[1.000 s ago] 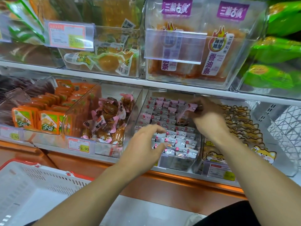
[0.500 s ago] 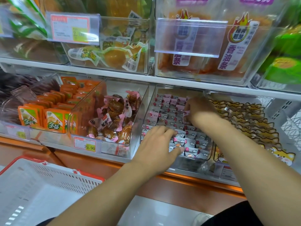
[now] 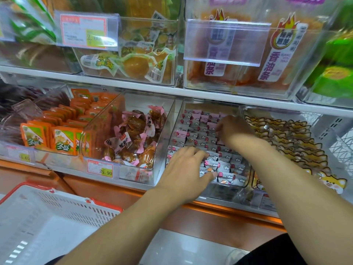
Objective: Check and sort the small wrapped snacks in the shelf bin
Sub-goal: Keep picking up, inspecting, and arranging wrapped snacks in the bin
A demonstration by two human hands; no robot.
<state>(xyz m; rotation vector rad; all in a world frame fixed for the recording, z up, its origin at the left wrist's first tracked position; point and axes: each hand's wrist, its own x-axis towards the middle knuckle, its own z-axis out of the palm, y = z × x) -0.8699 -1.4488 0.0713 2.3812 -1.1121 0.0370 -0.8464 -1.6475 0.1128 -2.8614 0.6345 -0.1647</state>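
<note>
The small pink-and-white wrapped snacks (image 3: 202, 134) lie in rows running front to back in the clear shelf bin (image 3: 225, 190), the left hand (image 3: 183, 169) flat on the near rows, the right hand (image 3: 232, 129) curled over the far rows, its grasp hidden.

Wrapped snacks (image 3: 202, 134) in bin (image 3: 225, 190), basket (image 3: 57, 213) lower left

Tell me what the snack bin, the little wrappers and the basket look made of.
Snack bin: clear rigid plastic, glossy; contents show through. Small wrapped snacks: thin printed film, probably plastic, slightly shiny and crinkled. Basket: matte white moulded plastic, slotted walls, red rim.
</note>
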